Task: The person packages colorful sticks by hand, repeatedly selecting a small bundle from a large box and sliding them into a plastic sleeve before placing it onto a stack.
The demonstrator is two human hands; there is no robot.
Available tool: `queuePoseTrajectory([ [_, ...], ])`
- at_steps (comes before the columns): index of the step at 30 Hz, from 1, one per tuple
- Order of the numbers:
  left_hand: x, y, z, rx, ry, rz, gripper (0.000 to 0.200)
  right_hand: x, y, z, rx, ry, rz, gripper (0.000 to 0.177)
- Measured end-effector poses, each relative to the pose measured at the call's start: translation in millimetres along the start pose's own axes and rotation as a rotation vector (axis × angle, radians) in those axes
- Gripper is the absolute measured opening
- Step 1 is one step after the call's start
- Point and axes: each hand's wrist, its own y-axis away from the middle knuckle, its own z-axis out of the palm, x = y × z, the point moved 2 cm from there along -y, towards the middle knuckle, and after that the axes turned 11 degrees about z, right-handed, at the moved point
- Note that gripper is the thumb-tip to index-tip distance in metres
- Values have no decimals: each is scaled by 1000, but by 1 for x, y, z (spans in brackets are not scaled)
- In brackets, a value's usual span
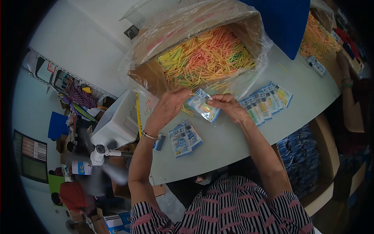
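Observation:
My right hand (230, 108) pinches a clear and blue-striped plastic packet (204, 105) between thumb and fingers, above the table. Some yellow sticks show through its clear front. At the packet's upper left end, my left hand (171, 106) has its fingers closed; the tip of a yellow stick (192, 94) shows at its fingertips. The rest of what those fingers hold is hidden. Just beyond both hands lies an open carton (150, 76) lined with clear plastic, full of thin coloured sticks (206, 54) in yellow, orange, pink and green.
Filled packets (265, 102) lie in an overlapping row on the right. Flat packets (184, 139) are stacked near my left forearm. A white bin (117, 121) and a fan (99, 155) stand at left. Below the table's right edge is a carton of blue packets (299, 162). Another person's arm (346, 74) is at right.

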Motion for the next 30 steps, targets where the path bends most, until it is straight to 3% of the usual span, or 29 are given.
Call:
queuePoseTrajectory([
  [4, 2, -3, 13, 4, 63, -52, 26, 0, 0, 0, -33, 61, 28, 27],
  [6, 5, -8, 19, 30, 431, -226, 32, 0, 1, 1, -45, 77, 25, 26],
  [7, 3, -9, 26, 30, 432, -227, 32, -2, 2, 3, -40, 46, 30, 26],
  [9, -5, -10, 40, 142, 896, -295, 40, 0, 3, 4, -34, 10, 39, 26],
  [13, 0, -18, 41, 150, 930, -346, 46, 3, 1, 2, -59, -28, 43, 28],
  [15, 5, -21, 34, 431, 974, -390, 44, 1, 2, 1, -28, -59, 48, 29],
  [19, -6, -9, 39, 393, 1019, -444, 41, 2, 1, 1, -1, -239, -34, 29],
  [21, -6, -4, 45, 233, 894, -536, 42, 2, -1, 2, -10, -273, -53, 29],
  [24, -6, -7, 45, 334, 744, -506, 42, -2, 4, 3, -20, -241, 17, 29],
  [27, 0, -13, 46, 358, 885, -482, 41, -3, 3, -1, -13, -50, 30, 29],
  [30, -3, -13, 55, 350, 796, -479, 40, 1, 0, -2, -30, 14, 31, 29],
])
